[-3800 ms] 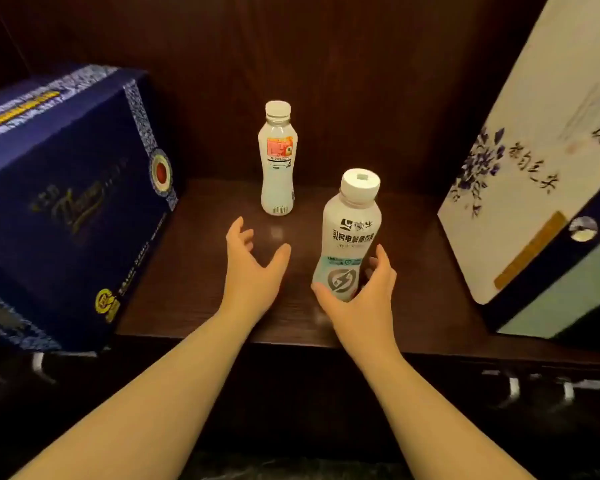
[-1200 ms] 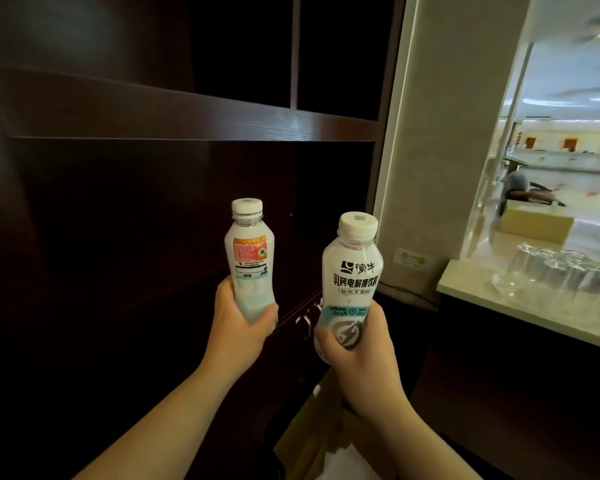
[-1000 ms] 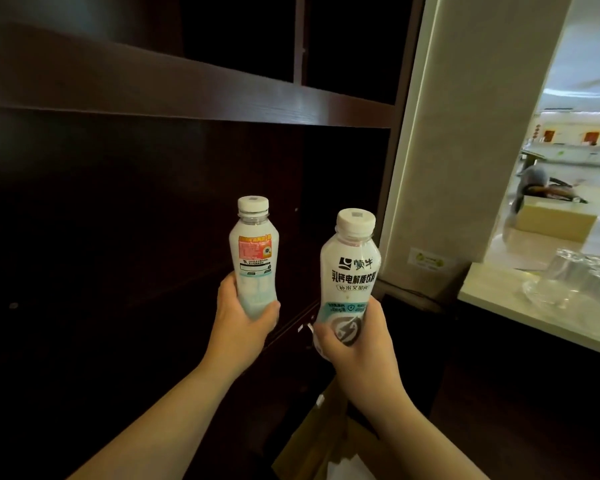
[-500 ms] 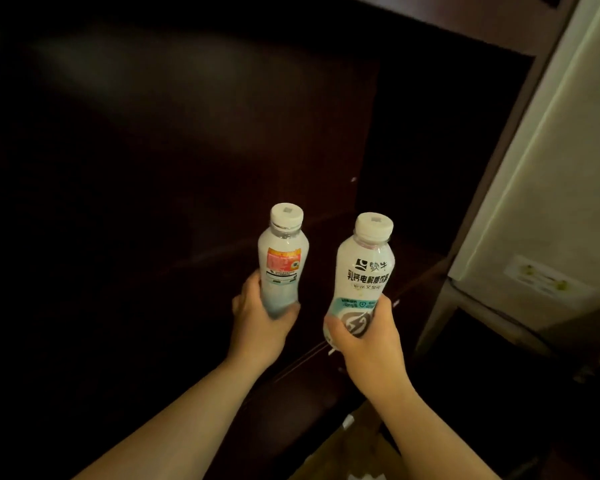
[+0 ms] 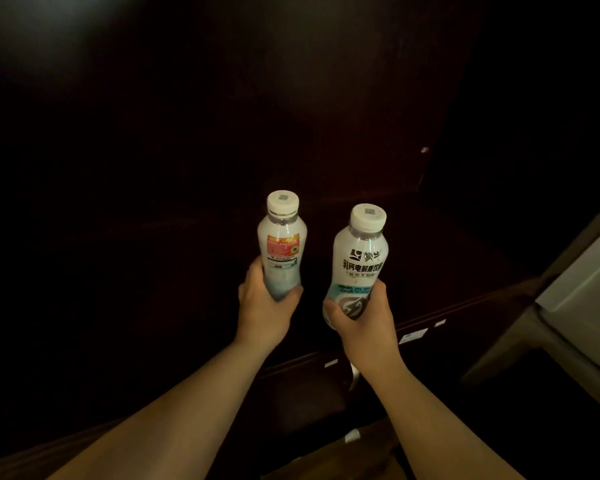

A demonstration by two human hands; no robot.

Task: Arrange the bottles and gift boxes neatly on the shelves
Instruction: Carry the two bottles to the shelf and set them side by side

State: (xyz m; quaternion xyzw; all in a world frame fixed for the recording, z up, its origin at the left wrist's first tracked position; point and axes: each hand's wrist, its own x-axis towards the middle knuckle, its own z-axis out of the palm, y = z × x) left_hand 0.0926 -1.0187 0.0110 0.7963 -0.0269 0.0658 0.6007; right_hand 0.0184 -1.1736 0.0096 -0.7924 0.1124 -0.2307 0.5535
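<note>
My left hand (image 5: 262, 311) wraps base of slim bottle (image 5: 282, 242), red-orange label, upright. My right hand (image 5: 362, 323) grips lower half of wider bottle (image 5: 359, 263), teal label, upright. Both held apart above dark shelf (image 5: 465, 271).

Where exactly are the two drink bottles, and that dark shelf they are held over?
Bottle with the orange label (image 5: 282, 249): head view, on its orange label.
Bottle with the black lettering (image 5: 361, 265): head view, on its printed front.
Dark shelf (image 5: 447, 268): head view, on its bare top surface, right of the bottles.
</note>
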